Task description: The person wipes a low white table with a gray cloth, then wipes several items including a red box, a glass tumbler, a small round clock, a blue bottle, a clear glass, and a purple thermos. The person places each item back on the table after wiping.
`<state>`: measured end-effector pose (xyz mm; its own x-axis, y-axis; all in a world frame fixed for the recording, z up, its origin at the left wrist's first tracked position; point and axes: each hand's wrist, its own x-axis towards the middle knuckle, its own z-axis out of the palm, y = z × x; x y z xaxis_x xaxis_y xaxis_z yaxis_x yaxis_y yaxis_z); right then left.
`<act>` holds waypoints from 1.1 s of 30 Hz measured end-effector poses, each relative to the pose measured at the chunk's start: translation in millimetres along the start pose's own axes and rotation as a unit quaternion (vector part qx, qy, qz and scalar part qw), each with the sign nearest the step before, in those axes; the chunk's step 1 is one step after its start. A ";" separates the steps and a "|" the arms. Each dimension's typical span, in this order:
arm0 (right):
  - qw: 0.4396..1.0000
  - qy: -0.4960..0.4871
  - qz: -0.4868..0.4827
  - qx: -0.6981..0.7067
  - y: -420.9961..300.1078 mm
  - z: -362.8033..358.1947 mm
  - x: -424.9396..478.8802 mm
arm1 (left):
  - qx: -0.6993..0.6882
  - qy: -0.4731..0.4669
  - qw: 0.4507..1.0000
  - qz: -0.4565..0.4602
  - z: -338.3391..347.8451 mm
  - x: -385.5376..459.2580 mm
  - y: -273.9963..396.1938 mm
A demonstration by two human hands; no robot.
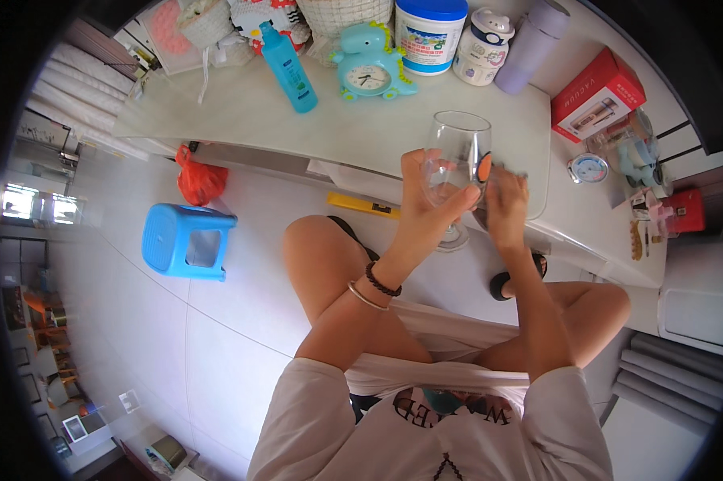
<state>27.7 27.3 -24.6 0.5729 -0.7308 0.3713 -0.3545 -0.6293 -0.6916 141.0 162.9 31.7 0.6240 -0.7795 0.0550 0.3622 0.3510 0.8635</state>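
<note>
A clear stemmed glass (459, 135) is in my left hand (424, 198), with my fingers and thumb around the lower bowl. Its foot hangs below the hand, over the gap between desk edge and lap. My right hand (504, 201) is at the bowl's right side, blurred, with the wrist raised; an orange and dark oval patch shows on the glass beside it. Whether the right fingers hold anything is hidden. On the desk (217, 114) beyond stand a dinosaur alarm clock (367, 66) and a blue plastic bottle (289, 69).
A white tub with blue lid (430, 39), a white cup (484, 48), a lilac flask (533, 45) and a red box (599, 96) line the desk's back right. On the floor are a blue stool (187, 240) and a red plastic bag (200, 177).
</note>
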 end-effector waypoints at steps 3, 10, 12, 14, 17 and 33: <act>0.839 0.115 0.263 0.463 -48.7 -23.3 -21.0 | 0.044 0.026 0.998 0.031 5.5 -1.6 -5.6; 0.837 0.145 0.175 0.498 -131.4 -18.6 -45.1 | 0.247 -0.061 0.944 0.209 15.0 -3.3 -27.3; 0.817 0.148 0.209 0.516 -126.5 -22.5 -41.0 | 0.239 -0.100 0.946 0.192 8.2 0.7 -23.2; 0.792 0.146 0.257 0.534 -118.8 -30.1 -36.1 | 0.166 -0.139 0.969 0.115 6.7 -2.0 -17.8; 0.769 0.140 0.247 0.573 -111.8 -41.5 -29.9 | 0.113 -0.173 0.976 0.071 11.1 -6.1 -8.5; 0.947 0.107 0.052 0.298 -115.0 -10.6 -64.0 | -0.034 -0.130 0.990 0.034 7.8 -7.9 -14.8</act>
<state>23.9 143.6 37.7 0.3720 -0.8573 0.3558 0.1163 -0.3373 -0.9342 125.4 159.8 22.4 0.4519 -0.8570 0.2475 0.3770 0.4349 0.8177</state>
